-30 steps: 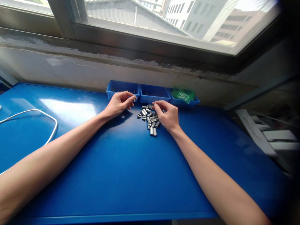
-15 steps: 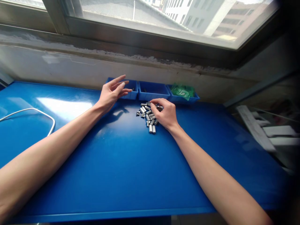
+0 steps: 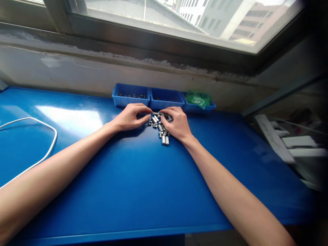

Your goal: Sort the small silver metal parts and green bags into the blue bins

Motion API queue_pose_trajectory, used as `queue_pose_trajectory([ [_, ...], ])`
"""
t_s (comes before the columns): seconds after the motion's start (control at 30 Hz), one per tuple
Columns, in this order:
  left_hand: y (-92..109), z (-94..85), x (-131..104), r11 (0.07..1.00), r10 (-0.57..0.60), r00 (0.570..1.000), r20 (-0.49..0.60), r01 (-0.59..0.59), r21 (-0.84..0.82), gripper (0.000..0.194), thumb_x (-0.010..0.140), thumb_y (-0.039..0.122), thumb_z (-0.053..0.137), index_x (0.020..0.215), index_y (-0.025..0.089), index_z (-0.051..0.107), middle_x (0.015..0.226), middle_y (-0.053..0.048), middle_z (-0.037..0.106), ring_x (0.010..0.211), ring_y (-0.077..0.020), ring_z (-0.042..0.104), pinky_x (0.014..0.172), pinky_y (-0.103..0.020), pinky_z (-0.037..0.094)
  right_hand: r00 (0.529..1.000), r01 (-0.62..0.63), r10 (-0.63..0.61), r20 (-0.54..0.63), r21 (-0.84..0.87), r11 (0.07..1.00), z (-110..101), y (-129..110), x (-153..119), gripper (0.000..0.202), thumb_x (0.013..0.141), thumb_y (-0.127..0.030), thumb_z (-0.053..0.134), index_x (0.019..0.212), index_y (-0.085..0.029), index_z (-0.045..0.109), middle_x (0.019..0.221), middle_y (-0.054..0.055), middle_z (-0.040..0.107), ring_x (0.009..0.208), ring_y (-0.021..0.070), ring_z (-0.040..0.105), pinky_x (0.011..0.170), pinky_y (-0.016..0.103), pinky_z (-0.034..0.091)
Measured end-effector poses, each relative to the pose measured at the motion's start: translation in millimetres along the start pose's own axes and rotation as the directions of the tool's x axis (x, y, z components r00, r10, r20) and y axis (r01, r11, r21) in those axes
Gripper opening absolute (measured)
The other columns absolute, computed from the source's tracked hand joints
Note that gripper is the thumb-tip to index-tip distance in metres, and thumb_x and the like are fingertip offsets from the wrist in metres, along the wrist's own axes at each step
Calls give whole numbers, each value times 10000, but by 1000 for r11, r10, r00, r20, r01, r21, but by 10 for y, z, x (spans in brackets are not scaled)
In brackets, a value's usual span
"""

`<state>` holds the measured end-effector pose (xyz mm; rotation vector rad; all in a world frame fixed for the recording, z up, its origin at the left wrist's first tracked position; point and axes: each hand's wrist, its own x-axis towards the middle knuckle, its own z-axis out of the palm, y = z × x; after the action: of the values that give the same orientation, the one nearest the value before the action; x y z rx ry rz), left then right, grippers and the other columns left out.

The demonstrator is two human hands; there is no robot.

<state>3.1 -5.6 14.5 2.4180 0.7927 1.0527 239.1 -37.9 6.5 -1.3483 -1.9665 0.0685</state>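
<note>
A small pile of silvery metal cylinders [image 3: 160,127] lies on the blue table, with smaller dark screw-like pieces [image 3: 149,123] at its left edge. My left hand [image 3: 132,117] reaches in from the left, its thumb and fingers apart and the tips beside those small pieces. Over the right part of the pile is my right hand [image 3: 177,123], fingers bent and thumb apart from the index finger. Metal pieces show between them, and nothing is visibly gripped. Part of the pile is hidden under this hand.
Behind the pile, three blue bins stand against the wall: the left bin [image 3: 131,101] has small metal parts, the middle bin [image 3: 167,104] a few dark pieces, the right one a green plastic bag [image 3: 197,98]. A white cable [image 3: 55,134] curves across the table's left side.
My left hand has come down from above the left bin to the pile's left edge, uncovering the parts in that bin. My right hand stays at the pile with its thumb farther from the index finger.
</note>
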Motion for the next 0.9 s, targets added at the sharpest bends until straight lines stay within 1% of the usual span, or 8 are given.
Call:
queue_pose_trajectory([
  [0.07, -6, 4, -7, 998, 53, 997, 51, -54, 17, 299, 943, 357, 653, 1103, 153, 800, 1090, -113, 788, 988, -225, 738, 892, -309, 555, 1000, -15, 15, -14, -15, 1000, 7, 6, -2, 245, 868, -215, 666, 1059, -199, 818, 1153, 117, 779, 1135, 318, 670, 1045, 481, 535],
  [0.17, -17, 14, -12, 996, 78, 993, 84, -81, 30, 298, 946, 390, 668, 1095, 168, 800, 1127, -116, 780, 1027, -233, 735, 941, -322, 555, 999, -39, 39, -1, -22, 999, 13, 12, -4, 263, 863, -207, 662, 1072, -203, 820, 1183, 107, 784, 1152, 322, 671, 1062, 489, 530],
  [0.4, -62, 34, -9, 994, 79, 993, 84, -84, 65, 286, 984, 385, 622, 1051, 175, 804, 1108, -114, 775, 1010, -229, 730, 923, -326, 556, 1000, 5, -4, -15, 39, 999, -7, -1, 6, 150, 871, -211, 693, 943, -202, 824, 1012, 82, 812, 1041, 286, 700, 983, 442, 550],
  [0.47, -79, 40, -10, 993, 86, 993, 81, -92, 79, 288, 993, 375, 611, 1051, 169, 803, 1103, -116, 774, 1005, -230, 728, 914, -330, 554, 1000, -8, 9, -6, 39, 999, -7, -1, 13, 157, 856, -213, 708, 965, -195, 819, 1028, 87, 809, 1033, 287, 699, 976, 442, 550],
  [0.57, -102, 53, -12, 988, 106, 992, 73, -113, 103, 290, 1002, 360, 602, 1043, 154, 802, 1097, -121, 770, 998, -234, 725, 905, -335, 552, 999, -38, 37, 26, 28, 999, 1, 2, 21, 224, 844, -203, 707, 1041, -199, 812, 1097, 92, 807, 1097, 303, 685, 1014, 458, 536],
  [0.63, -113, 61, -13, 986, 115, 991, 69, -122, 116, 291, 1006, 353, 599, 1038, 147, 802, 1093, -125, 767, 995, -236, 725, 901, -337, 552, 999, -37, 36, 39, 25, 999, 3, 7, 25, 214, 858, -222, 708, 1045, -212, 809, 1083, 85, 812, 1112, 310, 675, 1022, 468, 528],
  [0.77, -126, 69, -15, 983, 120, 990, 74, -129, 131, 290, 1013, 348, 596, 1044, 146, 801, 1093, -128, 766, 995, -239, 723, 902, -343, 555, 999, -47, 45, 27, 71, 996, -4, 30, 28, 203, 878, -289, 735, 1062, -230, 797, 1005, 70, 809, 1046, 292, 690, 977, 457, 544],
  [0.9, -132, 71, -16, 981, 123, 989, 81, -134, 140, 291, 1019, 347, 591, 1058, 148, 799, 1108, -129, 764, 1012, -241, 721, 914, -349, 556, 999, -42, 38, 29, 179, 983, -11, 44, 31, 260, 869, -247, 723, 1121, -218, 780, 994, 61, 794, 948, 241, 735, 909, 396, 582],
])
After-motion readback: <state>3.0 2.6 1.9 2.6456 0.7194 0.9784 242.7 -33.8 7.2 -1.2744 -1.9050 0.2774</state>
